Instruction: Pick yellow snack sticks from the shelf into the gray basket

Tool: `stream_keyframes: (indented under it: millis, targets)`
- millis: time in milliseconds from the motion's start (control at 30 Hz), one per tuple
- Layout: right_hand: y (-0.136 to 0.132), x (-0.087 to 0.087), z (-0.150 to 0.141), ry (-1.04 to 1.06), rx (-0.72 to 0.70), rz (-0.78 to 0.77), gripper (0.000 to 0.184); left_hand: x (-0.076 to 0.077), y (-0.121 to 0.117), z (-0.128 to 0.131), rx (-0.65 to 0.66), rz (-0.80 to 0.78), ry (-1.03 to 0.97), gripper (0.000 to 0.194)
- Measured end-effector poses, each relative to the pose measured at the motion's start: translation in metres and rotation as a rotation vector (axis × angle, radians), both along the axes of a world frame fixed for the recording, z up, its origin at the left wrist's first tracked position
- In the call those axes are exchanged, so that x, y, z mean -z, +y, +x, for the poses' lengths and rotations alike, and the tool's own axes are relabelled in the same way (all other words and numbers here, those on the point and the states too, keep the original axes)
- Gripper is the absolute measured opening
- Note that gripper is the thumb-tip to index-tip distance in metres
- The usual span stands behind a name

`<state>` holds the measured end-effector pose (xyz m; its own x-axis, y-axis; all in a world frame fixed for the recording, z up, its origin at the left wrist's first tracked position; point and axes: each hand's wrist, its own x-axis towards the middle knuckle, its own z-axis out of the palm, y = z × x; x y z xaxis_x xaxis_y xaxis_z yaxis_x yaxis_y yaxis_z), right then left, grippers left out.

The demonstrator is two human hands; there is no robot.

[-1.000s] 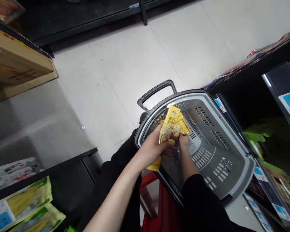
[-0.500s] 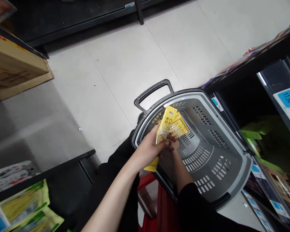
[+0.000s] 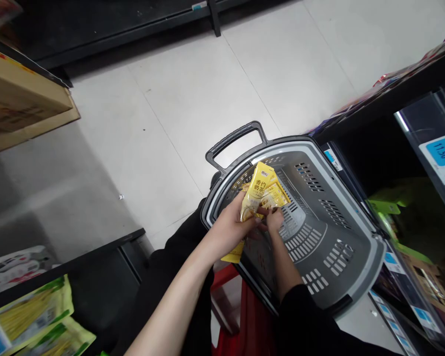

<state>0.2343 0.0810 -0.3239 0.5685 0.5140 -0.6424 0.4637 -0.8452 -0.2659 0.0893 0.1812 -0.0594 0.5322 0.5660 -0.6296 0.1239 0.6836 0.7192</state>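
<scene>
My left hand (image 3: pixel 233 215) is wrapped round a yellow milk tea packet (image 3: pixel 259 184), which is held over the grey shopping basket (image 3: pixel 335 210). Behind it, more yellow packets (image 3: pixel 278 195) fan out to the right. My right hand (image 3: pixel 275 218) is closed, its fingers pinched at the lower edge of these rear packets; its fingertips are partly hidden. Another yellow piece of packaging (image 3: pixel 234 253) shows below my left wrist. How many packets the left hand holds cannot be told.
The basket's black handle (image 3: pixel 237 138) stands out on the far side. Red plastic (image 3: pixel 228 287) lies beneath the basket. Shelves with price labels (image 3: pixel 443 153) run along the right. Bags of yellow sticks (image 3: pixel 33 309) lie at lower left, cardboard boxes (image 3: pixel 25 99) at upper left.
My right hand has moved slightly right and up along the rear packets. The front packet in my left hand has shifted and tilted a little to the right.
</scene>
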Motion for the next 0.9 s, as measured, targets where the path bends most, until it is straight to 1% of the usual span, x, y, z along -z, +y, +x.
stream_keyframes:
  millis: [100,200,267,300,367,400,433,533,567,600,633,667,733,800,900]
  targets:
    - [-0.001,0.0,-0.002,-0.019,0.038,0.119,0.03,0.0,-0.001,0.0,0.0,-0.01,-0.012,0.048]
    - [-0.003,-0.003,-0.004,0.013,0.081,0.189,0.026,0.001,-0.001,0.0,-0.008,-0.009,-0.013,0.047]
    - [-0.003,-0.011,-0.001,0.025,0.143,0.214,0.028,0.001,-0.001,0.0,-0.005,0.005,0.008,0.043]
    - [-0.003,-0.019,0.002,0.036,0.17,0.228,0.028,0.001,-0.001,0.0,0.006,0.014,0.028,0.039]
    - [-0.001,-0.042,0.008,0.088,0.194,0.269,0.03,-0.001,-0.001,0.0,0.04,0.032,0.071,0.031]
    - [0.001,-0.059,0.01,0.169,0.199,0.317,0.031,-0.001,-0.002,0.001,0.057,0.039,0.082,0.029]
    - [0.003,-0.078,0.011,0.293,0.205,0.391,0.032,-0.002,-0.002,0.001,0.071,0.044,0.08,0.027]
    - [0.008,-0.143,0.007,0.793,0.235,0.689,0.034,-0.004,-0.006,0.003,0.081,0.044,0.016,0.024]
    - [0.011,-0.163,0.003,0.91,0.237,0.763,0.034,-0.004,-0.007,0.003,0.081,0.044,0.002,0.024]
    - [0.014,-0.18,-0.002,0.96,0.237,0.811,0.032,-0.004,-0.008,0.004,0.082,0.052,0.001,0.025]
    - [0.016,-0.193,-0.007,0.958,0.243,0.835,0.03,-0.003,-0.009,0.004,0.079,0.072,0.011,0.025]
    - [0.019,-0.202,-0.012,0.919,0.254,0.841,0.027,-0.002,-0.01,0.005,0.076,0.1,0.026,0.025]
    - [0.025,-0.208,-0.022,0.81,0.285,0.828,0.022,0.001,-0.012,0.004,0.075,0.158,0.056,0.025]
    - [0.029,-0.205,-0.029,0.763,0.313,0.81,0.02,0.004,-0.014,0.004,0.083,0.181,0.071,0.027]
    - [0.03,-0.199,-0.034,0.884,0.414,0.837,0.023,0.006,-0.015,0.003,0.12,0.182,0.049,0.03]
